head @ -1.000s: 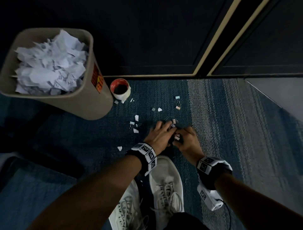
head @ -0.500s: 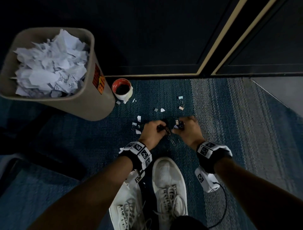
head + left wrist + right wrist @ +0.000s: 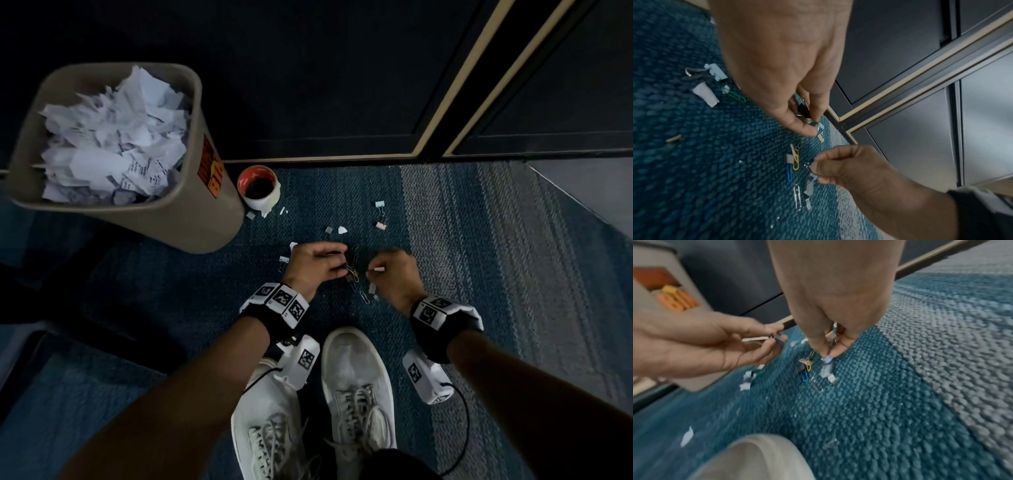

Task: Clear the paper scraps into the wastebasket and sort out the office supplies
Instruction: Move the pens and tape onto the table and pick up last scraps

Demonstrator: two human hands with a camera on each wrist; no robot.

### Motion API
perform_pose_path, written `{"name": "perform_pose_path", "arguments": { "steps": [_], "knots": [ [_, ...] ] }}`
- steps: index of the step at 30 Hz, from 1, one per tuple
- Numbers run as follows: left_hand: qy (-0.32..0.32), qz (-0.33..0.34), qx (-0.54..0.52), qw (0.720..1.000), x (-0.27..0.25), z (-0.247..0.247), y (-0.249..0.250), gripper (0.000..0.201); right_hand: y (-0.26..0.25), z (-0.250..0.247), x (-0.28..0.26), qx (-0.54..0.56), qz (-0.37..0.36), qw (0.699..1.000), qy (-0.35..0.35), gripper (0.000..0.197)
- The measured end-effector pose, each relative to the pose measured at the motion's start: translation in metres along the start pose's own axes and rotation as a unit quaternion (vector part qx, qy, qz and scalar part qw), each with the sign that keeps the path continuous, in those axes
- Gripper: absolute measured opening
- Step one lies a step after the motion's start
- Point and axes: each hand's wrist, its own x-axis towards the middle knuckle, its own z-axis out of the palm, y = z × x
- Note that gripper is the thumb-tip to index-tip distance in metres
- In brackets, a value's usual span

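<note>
Carpet (image 3: 342,192), dark blue with a grey band to the right, is seen underfoot. A wastebasket (image 3: 191,219) stands at far left, filled with white paper scraps (image 3: 113,137). A roll of tape (image 3: 258,186) sits just beside its base.

Step in hand, as judged: supplies are being picked off the carpet; loose scraps are not yet cleared.

Left hand (image 3: 781,65): fingers curled, a dark binder clip (image 3: 803,110) pinched between thumb and fingertips, just above the carpet.

Right hand (image 3: 834,296): fingers curled, a small clip pinched at the tips, with more small pieces gathered in the palm; exact make cannot be told.

Paper clips (image 3: 794,160) between the hands, counted: one pink, one yellow, one blue, one clear, plus one green nearer the wastebasket. Two binder clips (image 3: 380,216) lie apart by the grey band, one more left of the left hand. About seven small scraps are scattered.

Next move, as judged: fine pinching against the carpet weave is called for, scraps kept separate from clips.
</note>
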Motion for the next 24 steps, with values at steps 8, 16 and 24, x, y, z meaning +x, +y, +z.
{"name": "perform_pose_path", "arguments": {
  "steps": [8,16,24],
  "knots": [
    [-0.006,-0.005,-0.034,0.999,-0.033,-0.001,0.03,0.02,-0.019,-0.036,-0.011,0.207,0.09,0.972,0.059,0.009],
    [0.002,0.095,-0.07,0.993,-0.132,-0.003,0.14,0.017,-0.139,-0.149,-0.058,0.348,-0.027,0.935,0.065,0.01],
    [0.055,0.244,-0.158,0.955,-0.297,-0.027,0.287,0.018,-0.31,-0.282,-0.131,0.411,-0.207,0.883,0.086,0.01]
  ]
}}
